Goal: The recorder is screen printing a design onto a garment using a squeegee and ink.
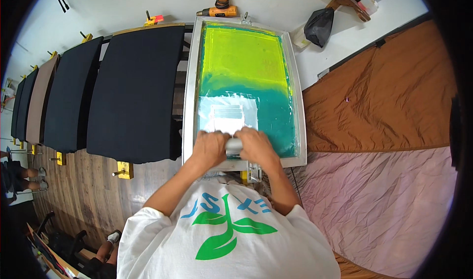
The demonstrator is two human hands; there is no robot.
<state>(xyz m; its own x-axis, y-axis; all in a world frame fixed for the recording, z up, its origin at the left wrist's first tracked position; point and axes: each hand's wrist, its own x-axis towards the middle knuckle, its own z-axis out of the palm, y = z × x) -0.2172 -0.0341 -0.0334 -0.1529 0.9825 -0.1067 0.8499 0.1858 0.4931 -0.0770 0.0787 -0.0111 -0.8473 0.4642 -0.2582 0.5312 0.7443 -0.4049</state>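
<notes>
My left hand (210,148) and my right hand (256,146) are side by side over the near end of a framed printing screen (190,99). Both are closed around a pale squeegee (234,146), blurred, its middle showing between them. Most of its blade is hidden behind my fingers. Just beyond my hands, white ink (228,126) lies on the mesh inside a light rectangular patch. The mesh is teal (276,116) in its near half and bright yellow-green (241,52) toward the far end.
Black fabric covers a board (135,91) left of the screen, with several more covered boards beyond. An orange heat gun (217,11) lies past the far frame edge. Brown cloth (374,101) and pinkish cloth (379,200) spread on the right. Other people's legs (106,252) show lower left.
</notes>
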